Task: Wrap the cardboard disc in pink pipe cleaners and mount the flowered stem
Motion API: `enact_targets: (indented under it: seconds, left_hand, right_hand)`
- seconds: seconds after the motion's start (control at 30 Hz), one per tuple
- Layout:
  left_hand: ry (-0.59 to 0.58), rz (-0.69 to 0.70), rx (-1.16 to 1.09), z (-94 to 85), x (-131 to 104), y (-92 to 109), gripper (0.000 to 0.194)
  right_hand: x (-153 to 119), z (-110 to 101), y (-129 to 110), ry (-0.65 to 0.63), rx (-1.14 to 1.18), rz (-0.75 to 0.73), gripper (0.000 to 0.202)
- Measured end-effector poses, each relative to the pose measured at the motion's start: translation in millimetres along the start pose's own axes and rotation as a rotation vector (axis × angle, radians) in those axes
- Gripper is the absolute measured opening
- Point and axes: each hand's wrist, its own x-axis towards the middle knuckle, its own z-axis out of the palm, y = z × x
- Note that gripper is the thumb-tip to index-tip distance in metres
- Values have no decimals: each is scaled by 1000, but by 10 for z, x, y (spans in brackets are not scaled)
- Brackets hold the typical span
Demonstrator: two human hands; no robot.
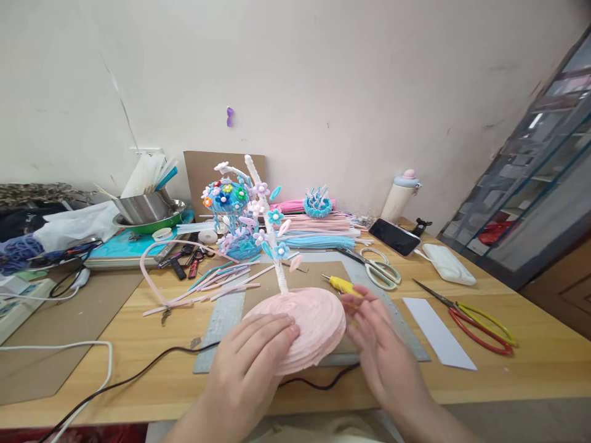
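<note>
A round pink base (318, 320) is tilted toward me, with a white wrapped stem (280, 277) rising from its far side. Pastel flowers and leaves, such as a blue flower (281, 250), run up the stem. My left hand (258, 351) grips the base on its near left, fingers lying over the top. Just right of the base is my right hand (381, 338), its fingers curled near the rim; what they hold, if anything, is too small to make out. A yellow tool (340, 284) lies behind those fingers.
Behind stand a blue flowered piece (228, 200) and pipe cleaner bundles (318, 240). Green-handled scissors (383, 274), a phone (394, 237), a white strip (438, 332) and red-and-yellow scissors (480, 326) lie right. A black cable (157, 358) crosses the left front; a metal bowl (144, 206) sits back left.
</note>
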Motion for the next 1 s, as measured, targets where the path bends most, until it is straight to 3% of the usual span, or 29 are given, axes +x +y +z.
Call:
enact_targets:
  seconds: [0.03,0.1,0.2,0.27,0.33,0.63,0.83,1.0]
  left_hand:
    - [3,-6,4,-31,19,41,44]
    - [-2,-14,7,-71,52,112,39]
    - [-13,-30,17,-77,85,171,33]
    - [-30,-57,30,-56,91,181,31]
    - [-51,-87,24,-24,81,174,31]
    - [-40,-230,-130,112,-15,133,26]
    - [-51,-243,-154,114,-27,109,39]
    - [-18,-224,-172,120,-7,106,28]
  right_hand:
    - [-20,-33,-16,-10,-135,-214,25]
    - [-74,-48,-88,-209,-444,-571,30]
    - [-145,41,-233,-583,-784,-782,42]
    - [-158,120,-284,-681,-835,-777,43]
    - [-148,174,-276,-693,-824,-738,40]
    - [-162,217,-126,-596,-800,-680,34]
    - [-164,258,-121,-555,-815,-690,26]
    - [-182,276,-118,-548,-831,-738,26]
